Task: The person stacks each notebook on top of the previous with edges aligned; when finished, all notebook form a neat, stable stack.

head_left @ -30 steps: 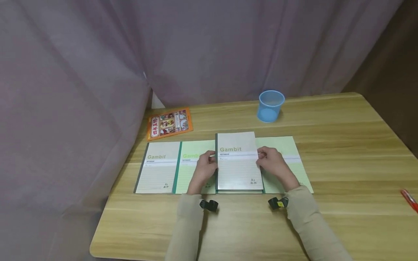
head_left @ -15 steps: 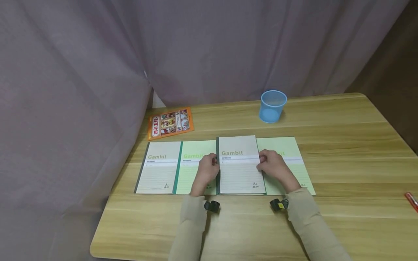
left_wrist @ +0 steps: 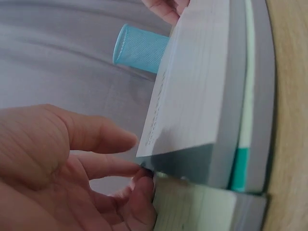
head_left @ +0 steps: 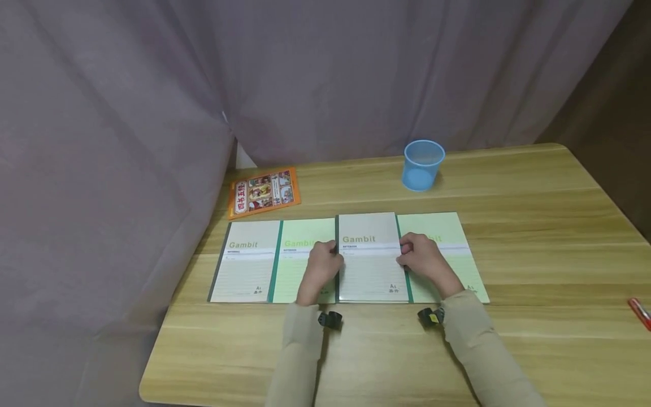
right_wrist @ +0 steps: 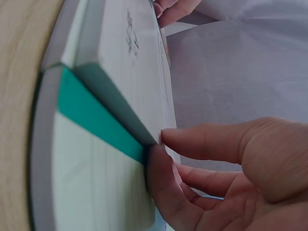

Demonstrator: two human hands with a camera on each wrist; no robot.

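A white "Gambit" notebook (head_left: 370, 271) with a dark grey spine lies flat on top of a green notebook (left_wrist: 247, 86), whose teal spine shows below it in the left wrist view. My left hand (head_left: 320, 268) holds the white notebook's spine edge, fingertips against its side and thumb by the cover. On the opposite edge, my right hand (head_left: 426, 259) pinches with thumb and forefinger. A green notebook (head_left: 301, 277) lies to the left, partly under my left hand. Another green notebook (head_left: 465, 265) with a teal spine lies to the right, beneath my right hand.
Leftmost in the row is another white notebook (head_left: 246, 271). Behind it rests an orange picture-covered book (head_left: 264, 193). A blue mesh cup (head_left: 422, 165) stands near the table's back edge. A red pen (head_left: 639, 314) lies far right. Grey curtains (head_left: 325, 79) hang behind the table.
Both hands have brought the white notebook down and towards me, from raised and offset to flat on the stack, its lower edge level with the row.
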